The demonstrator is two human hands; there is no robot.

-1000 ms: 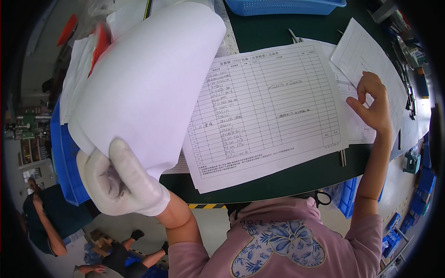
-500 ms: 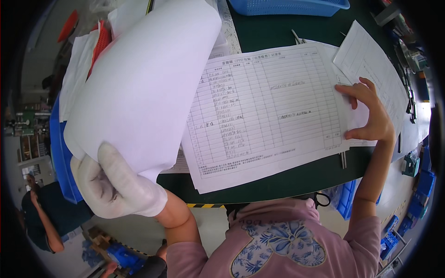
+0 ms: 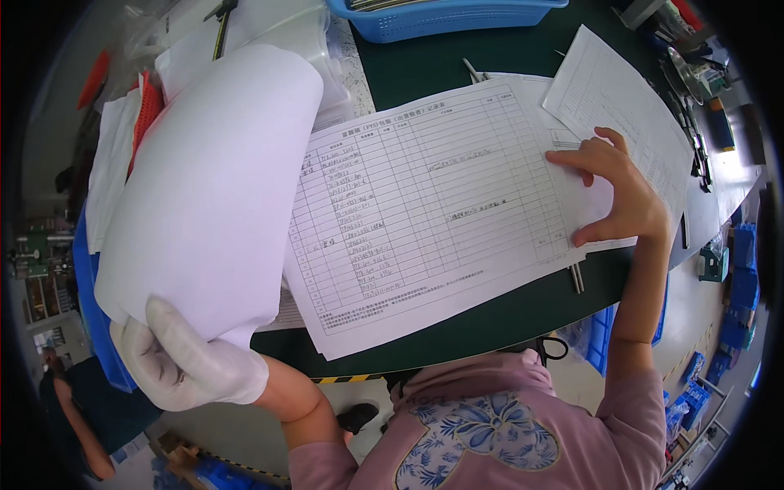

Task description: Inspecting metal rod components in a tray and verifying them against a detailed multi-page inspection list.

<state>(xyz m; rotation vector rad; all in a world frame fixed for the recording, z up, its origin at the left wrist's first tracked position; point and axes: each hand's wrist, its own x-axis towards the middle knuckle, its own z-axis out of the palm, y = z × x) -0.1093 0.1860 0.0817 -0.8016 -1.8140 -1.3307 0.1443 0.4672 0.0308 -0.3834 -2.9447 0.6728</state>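
The person's left hand [image 3: 192, 359], in a white glove, was closed on the near edge of some curled white sheets [image 3: 212, 188], its thumb on top; the sheets rose away from it in a broad roll. The bare right hand [image 3: 625, 192] was spread in a wide C, thumb and index fingertip at the right edge of a printed form [image 3: 425, 220] that lay between the hands; whether they pressed on it could not be told. The gloved fingers under the sheets were hidden, the roll covered the form's left side, and the handwriting was too small to make out. Beneath the form, near the right thumb, metal rods [image 3: 578, 278] were partly covered. Just beyond the right fingers lay more papers [image 3: 616, 114]. Between the hands, dark green tabletop [image 3: 408, 73] showed past the form's far edge, up to a blue basket [image 3: 457, 23] cut off above; nearer the body, a narrower band ended at the table's curved front edge.
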